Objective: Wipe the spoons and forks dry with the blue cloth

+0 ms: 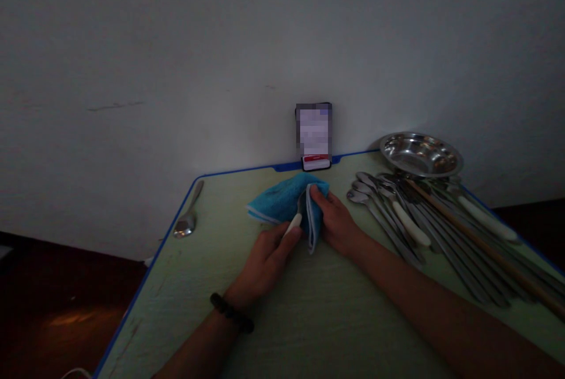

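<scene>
Lying near the left edge of the table (198,285): one spoon (184,226), head toward the person, handle pointing away, well apart from both hands. One dark bracelet (232,312) on left wrist. Left hand (260,261), fingers pinching the white handle of one utensil (293,225). Utensil is mid-table, between the hands; long axis slants from the left fingers away and rightward, metal end going into the fold of one blue cloth (276,198). Head hidden, can't tell spoon or fork. Left hand is the nearer one, already on the handle; right hand is just beyond the metal end, cloth between.

One phone (315,132) upright against the wall (220,73), beyond cloth, screen blurred. Right hand (338,223), fingers gripping the cloth, thumb over its folded edge.

Right side, one pile (445,238) of metal cutlery, mostly lengthwise, handles toward the person. In it: at least three spoon heads at its left end, two white handles, one brown stick (485,248). Rest overlap, too tangled and dim for a full count. One metal bowl (391,155) just beyond the pile, by the wall.
</scene>
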